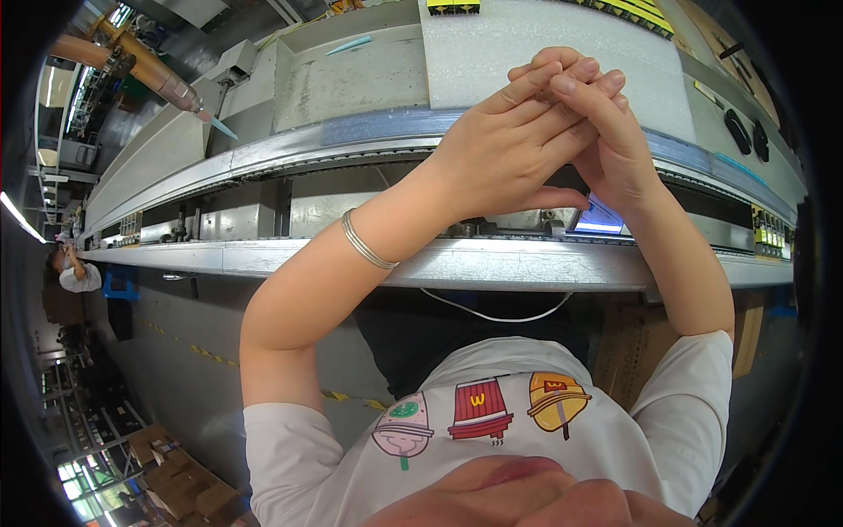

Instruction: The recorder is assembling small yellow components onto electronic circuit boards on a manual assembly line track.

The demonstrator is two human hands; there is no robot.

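Fingers of both hands overlap and cross in the head camera's downward view, near the upper middle. The left hand has mostly extended fingers and a thumb standing apart, pointing right; the right hand bends its fingers over and against the left one's fingertips. Hardly any space shows between the two hands, and I cannot tell whether something small is held inside, or how tightly either hand is closed. Nearest to them, a blue-lit panel shows partly below the hands, between the two metal rails of a conveyor line that bends across the view. Behind the hands lies a white foam sheet, with yellow-and-black parts along its far edge. Right of the sheet are two black oval pieces, side by side; below them, a row of small yellow-and-black blocks stands at the conveyor's right end. To the left of the sheet, a pale blue stick lies in a grey metal tray. Farther left, an amber tool with a pale blue pointed tip slants down toward the line. Silver bangles circle the left forearm near the wrist. At the far left, a person in a white top is beside a blue stool.
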